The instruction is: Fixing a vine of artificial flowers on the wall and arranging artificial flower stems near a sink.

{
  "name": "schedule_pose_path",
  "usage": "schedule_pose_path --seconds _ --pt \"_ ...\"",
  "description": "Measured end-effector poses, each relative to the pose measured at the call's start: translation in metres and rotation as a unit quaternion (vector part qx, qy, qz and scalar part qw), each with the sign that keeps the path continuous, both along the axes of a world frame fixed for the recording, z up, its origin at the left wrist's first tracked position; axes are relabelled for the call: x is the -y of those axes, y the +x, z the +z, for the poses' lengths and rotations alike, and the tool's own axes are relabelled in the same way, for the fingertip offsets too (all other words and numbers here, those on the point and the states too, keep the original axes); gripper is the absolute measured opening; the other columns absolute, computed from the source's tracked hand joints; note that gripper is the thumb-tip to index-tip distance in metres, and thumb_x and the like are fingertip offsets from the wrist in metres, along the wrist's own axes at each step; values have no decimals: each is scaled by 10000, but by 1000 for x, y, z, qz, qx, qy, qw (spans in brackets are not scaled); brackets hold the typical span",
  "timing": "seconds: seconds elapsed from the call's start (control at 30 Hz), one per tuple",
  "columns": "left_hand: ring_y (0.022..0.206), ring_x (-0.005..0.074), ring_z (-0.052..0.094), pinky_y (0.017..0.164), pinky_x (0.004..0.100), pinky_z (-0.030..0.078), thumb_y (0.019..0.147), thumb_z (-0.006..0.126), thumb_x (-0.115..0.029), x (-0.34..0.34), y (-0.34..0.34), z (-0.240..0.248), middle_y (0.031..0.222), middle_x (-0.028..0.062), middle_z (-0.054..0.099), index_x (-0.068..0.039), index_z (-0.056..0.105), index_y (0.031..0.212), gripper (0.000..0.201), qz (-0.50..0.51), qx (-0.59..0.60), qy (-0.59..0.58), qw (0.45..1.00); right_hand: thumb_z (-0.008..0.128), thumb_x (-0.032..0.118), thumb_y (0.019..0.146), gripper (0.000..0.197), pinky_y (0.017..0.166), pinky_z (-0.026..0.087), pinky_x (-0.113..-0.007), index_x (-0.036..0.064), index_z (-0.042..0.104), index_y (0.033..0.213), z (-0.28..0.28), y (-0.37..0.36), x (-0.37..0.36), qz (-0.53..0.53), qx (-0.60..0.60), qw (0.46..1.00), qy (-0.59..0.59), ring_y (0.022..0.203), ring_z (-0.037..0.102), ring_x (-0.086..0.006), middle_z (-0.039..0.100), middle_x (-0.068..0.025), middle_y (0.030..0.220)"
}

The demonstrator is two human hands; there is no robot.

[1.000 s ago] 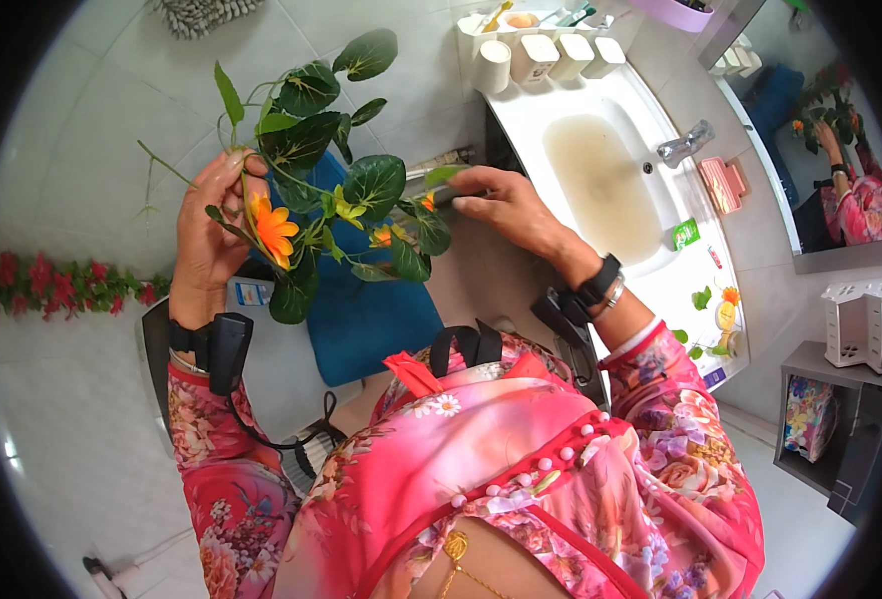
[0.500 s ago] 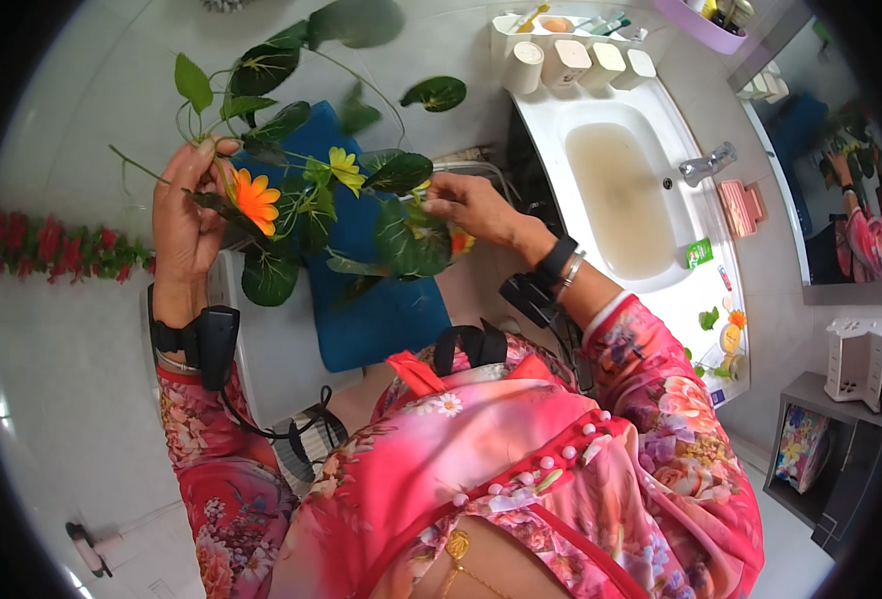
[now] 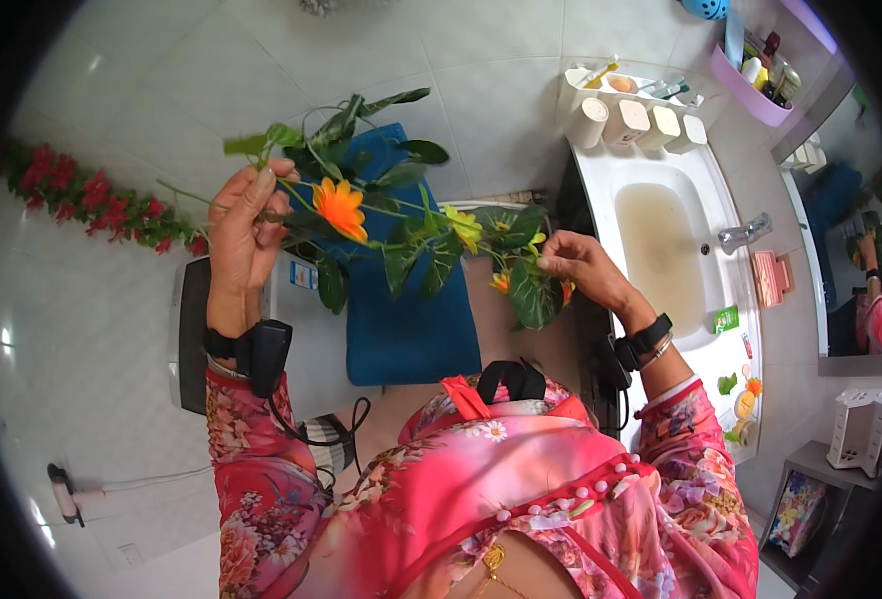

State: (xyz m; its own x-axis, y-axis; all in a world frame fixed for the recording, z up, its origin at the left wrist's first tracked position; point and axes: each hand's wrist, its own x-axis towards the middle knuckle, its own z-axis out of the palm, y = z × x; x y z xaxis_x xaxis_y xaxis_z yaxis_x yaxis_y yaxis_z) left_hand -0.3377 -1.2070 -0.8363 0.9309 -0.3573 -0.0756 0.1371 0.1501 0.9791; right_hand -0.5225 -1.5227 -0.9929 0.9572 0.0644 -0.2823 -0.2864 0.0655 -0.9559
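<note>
Between my hands stretches an artificial flower vine [image 3: 401, 262] with broad green leaves, a large orange flower [image 3: 340, 210] and smaller yellow blooms [image 3: 464, 229]. My left hand [image 3: 246, 215] pinches its stem at the left end, close to the orange flower; a thin stem end pokes out past the wrist side. At the other end my right hand [image 3: 588, 268] grips the vine with thumb and fingertips, beside a cluster of leaves and small orange petals. Behind the vine stands a blue chair-like panel [image 3: 411, 339], partly covered by leaves.
On the right is a white washbasin [image 3: 620, 190] holding cloudy water, with a chrome tap [image 3: 745, 234]. Cups [image 3: 627, 122] and toothbrushes line its far end. Loose leaves and an orange flower [image 3: 754, 386] lie on its near ledge. A red flower garland [image 3: 101, 205] hangs on the left wall.
My hands have moved farther apart, drawing the vine out straighter between them. The trailing upper leaves have swung down, and the whole view has shifted.
</note>
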Motion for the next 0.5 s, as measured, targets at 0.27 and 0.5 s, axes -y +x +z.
schedule_pose_path --seconds 0.27,0.5 --pt "450 36 380 422 166 296 881 542 -130 0 -14 0 878 149 605 45 574 993 210 -113 55 -69 990 603 81 834 85 614 404 -207 48 528 808 -9 -17 10 -44 5 998 -43 694 483 -61 534 34 736" --pt "470 27 420 408 143 298 897 520 -139 23 -27 -11 833 123 611 30 570 1046 230 -167 9 -36 985 625 83 818 127 646 447 -227 40 556 914 -3 -17 13 4 3 995 -99 719 516 -72 559 10 789"
